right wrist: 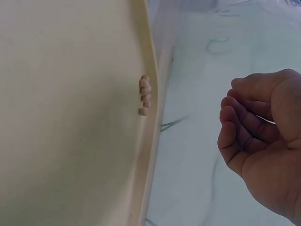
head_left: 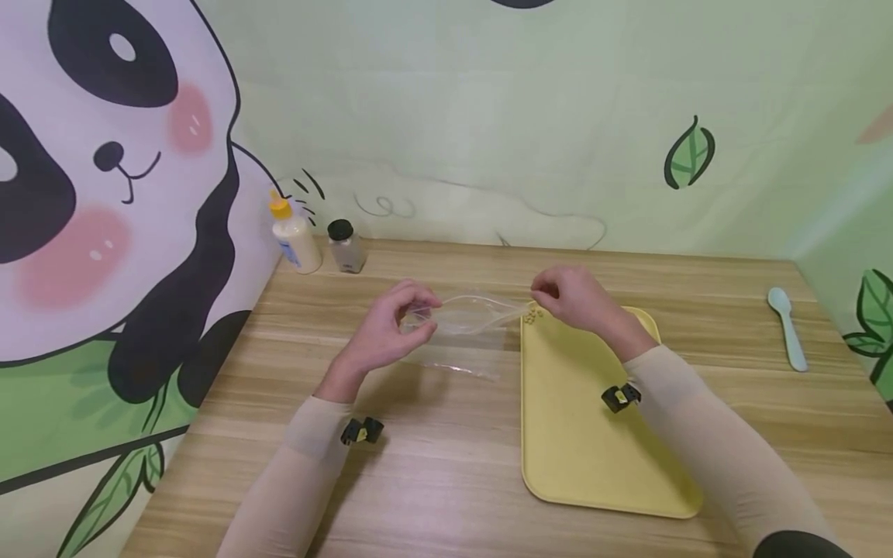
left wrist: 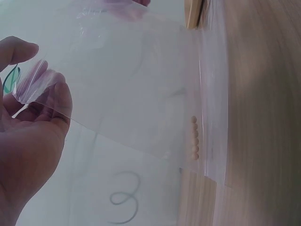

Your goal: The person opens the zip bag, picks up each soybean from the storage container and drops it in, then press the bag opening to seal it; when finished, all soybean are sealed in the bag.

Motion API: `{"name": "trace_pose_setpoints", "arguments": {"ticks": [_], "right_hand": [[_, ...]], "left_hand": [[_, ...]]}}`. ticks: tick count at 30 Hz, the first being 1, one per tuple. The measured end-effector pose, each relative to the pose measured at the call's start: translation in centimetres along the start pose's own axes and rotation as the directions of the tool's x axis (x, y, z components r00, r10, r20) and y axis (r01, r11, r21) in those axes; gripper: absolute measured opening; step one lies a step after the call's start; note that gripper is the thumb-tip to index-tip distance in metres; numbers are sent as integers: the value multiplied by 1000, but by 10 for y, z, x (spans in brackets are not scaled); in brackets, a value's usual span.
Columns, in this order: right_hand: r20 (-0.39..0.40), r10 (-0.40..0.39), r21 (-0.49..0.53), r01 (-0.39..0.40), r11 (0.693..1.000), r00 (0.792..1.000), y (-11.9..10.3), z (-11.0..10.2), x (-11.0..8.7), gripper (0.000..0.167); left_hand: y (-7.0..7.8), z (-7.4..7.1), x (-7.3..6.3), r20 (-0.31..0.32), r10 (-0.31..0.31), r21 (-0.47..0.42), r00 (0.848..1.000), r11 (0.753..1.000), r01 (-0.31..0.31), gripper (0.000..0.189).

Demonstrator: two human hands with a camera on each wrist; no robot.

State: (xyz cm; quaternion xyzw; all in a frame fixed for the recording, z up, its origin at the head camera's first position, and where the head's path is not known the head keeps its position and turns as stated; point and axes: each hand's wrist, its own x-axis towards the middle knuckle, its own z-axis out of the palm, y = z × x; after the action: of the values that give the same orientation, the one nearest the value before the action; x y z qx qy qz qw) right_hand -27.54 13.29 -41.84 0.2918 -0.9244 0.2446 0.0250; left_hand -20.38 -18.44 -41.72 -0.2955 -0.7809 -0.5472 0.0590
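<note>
A clear zip bag [head_left: 469, 316] hangs upright over the table with its mouth parted. My left hand [head_left: 384, 329] pinches its left end between thumb and fingers. Several small round tan beads [left wrist: 194, 139] line the bag's lower edge in the left wrist view. My right hand [head_left: 577, 298] is at the bag's right end, above the yellow tray's far left corner. Its fingers are curled with the thumb close to the fingertips [right wrist: 228, 115]; I cannot tell whether anything is between them. More tan beads [right wrist: 145, 94] lie in a cluster by the tray's edge, below that hand.
The yellow tray [head_left: 593, 457] lies on the wooden table [head_left: 446, 465], right of the bag. A pale blue spoon [head_left: 788, 329] rests at the far right. Against the wall at the back left stand a bottle with a yellow cap [head_left: 296, 242] and a black-lidded jar [head_left: 346, 249].
</note>
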Motion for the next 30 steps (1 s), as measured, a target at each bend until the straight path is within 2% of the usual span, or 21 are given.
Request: {"name": "trace_pose_setpoints", "arguments": {"ticks": [9, 17, 25, 30], "right_hand": [[67, 63, 18, -64, 998, 996, 14, 8, -2, 17], [94, 56, -38, -52, 998, 994, 26, 18, -1, 16], [154, 109, -70, -99, 993, 982, 30, 25, -1, 18], [161, 123, -79, -112, 991, 979, 31, 27, -1, 19]], "left_hand": [[-1, 1, 0, 0, 2, 8, 1000, 1000, -2, 25], [2, 1, 0, 0, -13, 2, 1000, 1000, 13, 26], [1, 2, 0, -5, -17, -8, 1000, 1000, 17, 27], [2, 2, 0, 0, -20, 0, 1000, 1000, 20, 26]]}}
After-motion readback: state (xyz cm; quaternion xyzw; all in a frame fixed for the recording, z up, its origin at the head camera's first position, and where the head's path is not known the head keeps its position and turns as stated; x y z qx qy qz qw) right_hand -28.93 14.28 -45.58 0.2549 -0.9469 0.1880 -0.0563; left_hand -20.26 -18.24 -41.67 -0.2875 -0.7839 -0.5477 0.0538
